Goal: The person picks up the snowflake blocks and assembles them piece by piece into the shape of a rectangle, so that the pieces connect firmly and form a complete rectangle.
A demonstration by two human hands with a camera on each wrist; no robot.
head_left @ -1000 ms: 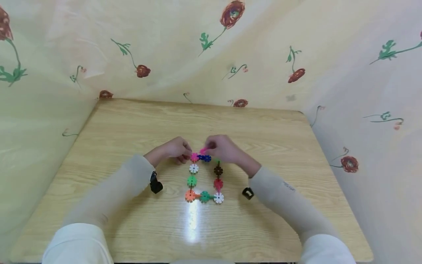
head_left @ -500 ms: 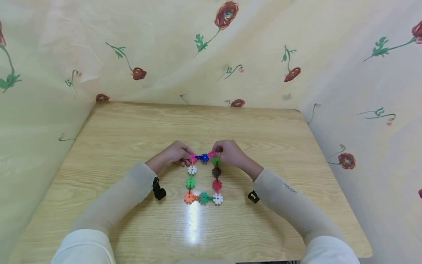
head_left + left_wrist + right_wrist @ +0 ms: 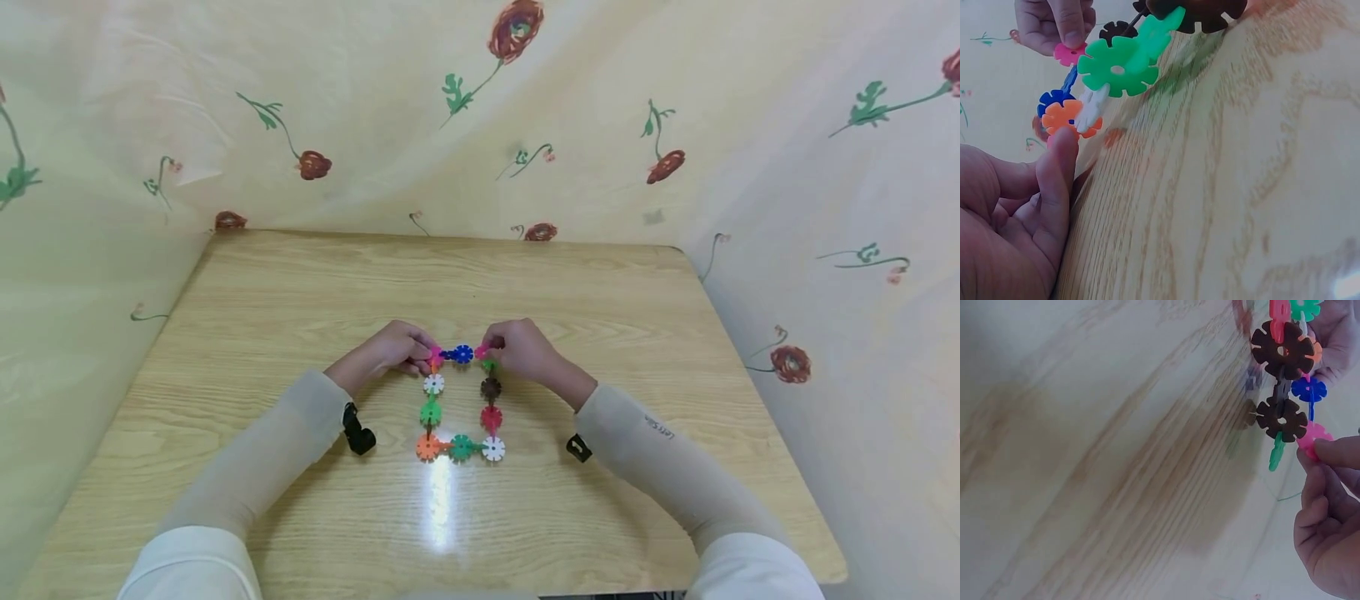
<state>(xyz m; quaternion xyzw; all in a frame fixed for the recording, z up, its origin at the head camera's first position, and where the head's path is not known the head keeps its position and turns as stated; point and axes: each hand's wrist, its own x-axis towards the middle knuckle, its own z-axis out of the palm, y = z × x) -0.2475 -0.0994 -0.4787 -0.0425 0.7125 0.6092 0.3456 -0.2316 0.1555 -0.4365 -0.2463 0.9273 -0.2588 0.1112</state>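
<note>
Slotted plastic snowflake discs are joined into a nearly rectangular loop on the table. My left hand point(image 3: 396, 346) pinches the pink disc point(image 3: 435, 357) at the far left corner. From there blue discs point(image 3: 461, 354) run right. My right hand point(image 3: 522, 348) pinches another pink disc point(image 3: 482, 353) between thumb and finger, at the end of the blue discs. In the right wrist view a green disc point(image 3: 1277, 451) ends the right column, close beside that pink disc and below a brown disc point(image 3: 1281, 419). In the left wrist view an orange disc point(image 3: 1072, 119) lies against my left thumb.
The near side of the loop holds an orange corner disc point(image 3: 429, 447), a dark green disc point(image 3: 461, 447) and a white disc point(image 3: 493, 448). The wood-grain table point(image 3: 600, 517) meets a flower-printed cloth point(image 3: 375, 125) behind and at both sides.
My right hand has moved slightly right and nearer, carrying its pink disc from above the blue discs to their right end. My left hand keeps its pinch on the corner.
</note>
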